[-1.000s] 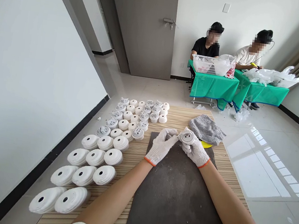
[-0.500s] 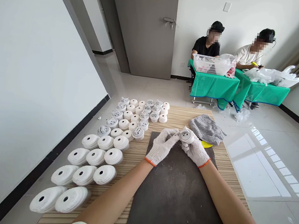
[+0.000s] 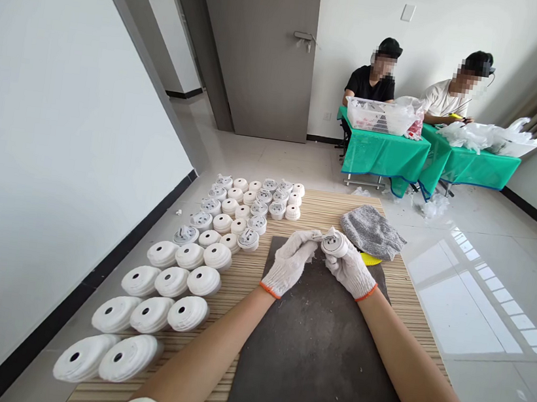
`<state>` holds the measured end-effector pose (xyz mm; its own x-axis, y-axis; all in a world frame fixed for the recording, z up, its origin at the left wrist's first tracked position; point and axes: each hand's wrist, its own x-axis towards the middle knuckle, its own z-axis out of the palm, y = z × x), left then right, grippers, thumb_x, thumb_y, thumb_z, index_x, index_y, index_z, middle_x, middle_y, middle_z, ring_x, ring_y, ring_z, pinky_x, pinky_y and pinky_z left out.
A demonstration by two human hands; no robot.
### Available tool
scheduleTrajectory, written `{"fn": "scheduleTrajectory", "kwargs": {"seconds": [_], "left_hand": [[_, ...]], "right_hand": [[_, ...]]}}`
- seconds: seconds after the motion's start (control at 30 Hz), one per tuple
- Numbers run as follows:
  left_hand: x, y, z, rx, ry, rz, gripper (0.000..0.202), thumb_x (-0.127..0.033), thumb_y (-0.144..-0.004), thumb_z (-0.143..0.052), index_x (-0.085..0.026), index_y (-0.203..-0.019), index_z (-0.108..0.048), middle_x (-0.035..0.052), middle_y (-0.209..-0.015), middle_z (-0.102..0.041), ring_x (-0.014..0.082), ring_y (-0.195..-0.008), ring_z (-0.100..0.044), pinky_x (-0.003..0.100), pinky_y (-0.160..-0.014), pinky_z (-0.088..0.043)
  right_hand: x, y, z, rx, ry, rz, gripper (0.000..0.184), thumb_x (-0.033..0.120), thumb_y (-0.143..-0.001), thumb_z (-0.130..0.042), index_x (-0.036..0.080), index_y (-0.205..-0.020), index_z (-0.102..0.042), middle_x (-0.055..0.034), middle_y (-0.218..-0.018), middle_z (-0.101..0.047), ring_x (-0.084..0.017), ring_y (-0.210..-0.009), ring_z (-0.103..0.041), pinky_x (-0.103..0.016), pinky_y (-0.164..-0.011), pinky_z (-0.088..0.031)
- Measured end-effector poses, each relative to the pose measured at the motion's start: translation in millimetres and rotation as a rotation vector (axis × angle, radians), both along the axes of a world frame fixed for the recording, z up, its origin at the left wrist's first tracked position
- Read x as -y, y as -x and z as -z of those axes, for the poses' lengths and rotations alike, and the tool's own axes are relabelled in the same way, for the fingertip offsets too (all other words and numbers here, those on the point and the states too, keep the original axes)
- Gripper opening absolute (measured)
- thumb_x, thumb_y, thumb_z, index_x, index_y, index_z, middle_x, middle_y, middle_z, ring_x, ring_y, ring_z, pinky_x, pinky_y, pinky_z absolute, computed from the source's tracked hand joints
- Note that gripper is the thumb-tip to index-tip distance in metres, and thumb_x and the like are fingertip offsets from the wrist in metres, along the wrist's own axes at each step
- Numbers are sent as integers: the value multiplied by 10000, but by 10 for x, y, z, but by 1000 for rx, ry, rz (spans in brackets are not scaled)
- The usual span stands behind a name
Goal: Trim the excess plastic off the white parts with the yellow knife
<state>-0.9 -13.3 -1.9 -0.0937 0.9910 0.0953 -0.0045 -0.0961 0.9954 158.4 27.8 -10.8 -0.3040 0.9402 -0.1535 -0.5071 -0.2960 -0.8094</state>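
Note:
Both my hands wear white knitted gloves with orange cuffs. My right hand (image 3: 352, 269) is closed around a round white plastic housing (image 3: 335, 243), its grey inner face with dark holes turned toward me. Just left of it, my left hand (image 3: 292, 260) is closed in a pinch. A small, light piece shows at those fingertips, close to the housing's edge; its kind is too small to make out. Under both hands lies a dark grey mat (image 3: 314, 339). A yellow object (image 3: 370, 259) sticks out beside my right hand, partly under a grey cloth (image 3: 372, 231).
Rows of round white housings (image 3: 149, 314) fill the left of the striped table (image 3: 205, 377); several farther ones show grey faces (image 3: 248, 239). Across the room two people sit at green-covered tables (image 3: 386, 154) with a white basket (image 3: 381, 117) and plastic bags (image 3: 470, 135).
My left fingertips have drawn slightly left, away from the housing, and a small light piece now shows at them. My right hand still holds the housing, barely shifted.

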Motion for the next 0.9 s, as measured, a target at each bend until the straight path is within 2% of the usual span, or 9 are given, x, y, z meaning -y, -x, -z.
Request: {"fn": "scheduleTrajectory", "kwargs": {"seconds": [0.13, 0.23, 0.4, 0.6, 0.9], "left_hand": [[-19, 10, 57, -24, -46, 1, 251, -367, -906, -608, -236, -1061, -756, 10, -893, -705, 127, -766, -612, 291, -779, -545], [-26, 15, 30, 16, 13, -14, 228, -345, -895, -602, -231, -1015, -759, -6, -796, -673, 123, -734, -608, 279, -759, -544], [-24, 20, -62, 93, 78, -58, 338, -432, -913, -581, -231, -1136, -736, -9, -744, -667, 130, -709, -625, 265, -709, -549], [22, 15, -133, -3, 47, -43, 421, -518, -968, -522, -216, -1170, -734, 0, -729, -652, 134, -703, -618, 254, -700, -548], [-17, 8, 28, -86, -100, -30, 390, -536, -983, -524, -223, -1070, -738, 0, -798, -665, 123, -689, -566, 265, -738, -507]], "right_hand": [[0, 3, -6, -13, 0, 3, 358, 334, -744, -808, 212, -1035, -638, 30, -728, -579, -56, -496, -423, -165, -401, -338], [18, -1, -46, -17, -5, -12, 329, 327, -736, -815, 212, -986, -634, 30, -722, -570, -54, -492, -419, -164, -396, -335], [66, -3, -133, -23, 1, -23, 371, 281, -656, -876, 213, -903, -608, 48, -710, -564, -26, -485, -415, -125, -411, -345], [74, 12, -149, -13, 13, -25, 370, 317, -668, -893, 212, -887, -613, 59, -683, -538, -31, -486, -422, -128, -409, -365], [65, 16, -133, -14, 35, -5, 381, 302, -638, -908, 201, -869, -623, 53, -677, -552, -34, -497, -440, -136, -417, -385]]}}
